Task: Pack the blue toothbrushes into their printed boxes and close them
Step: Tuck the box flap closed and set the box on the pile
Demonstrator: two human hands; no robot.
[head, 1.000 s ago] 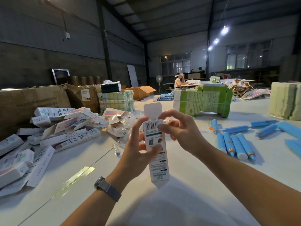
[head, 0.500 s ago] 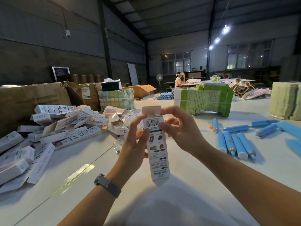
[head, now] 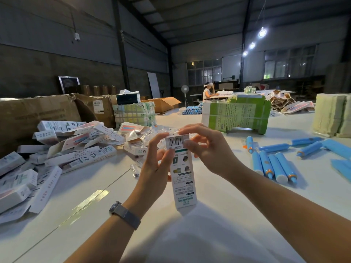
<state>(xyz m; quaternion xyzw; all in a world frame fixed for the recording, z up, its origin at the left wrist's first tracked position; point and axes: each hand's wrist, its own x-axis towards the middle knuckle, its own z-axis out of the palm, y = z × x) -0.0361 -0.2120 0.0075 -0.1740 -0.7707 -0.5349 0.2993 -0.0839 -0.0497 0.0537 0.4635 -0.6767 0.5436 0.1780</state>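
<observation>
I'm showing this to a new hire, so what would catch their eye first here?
First, the printed box held upright at centre, gripped by the left hand and right hand at its barcoded top. Next, the blue toothbrushes lying to the right, and the heap of white boxes to the left.

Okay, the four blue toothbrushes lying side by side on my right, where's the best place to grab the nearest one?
Probably from above, across the outermost toothbrush at mid-barrel: it lies flat on the table, its round body is widest there, and its right side looks free of neighbours.
</observation>
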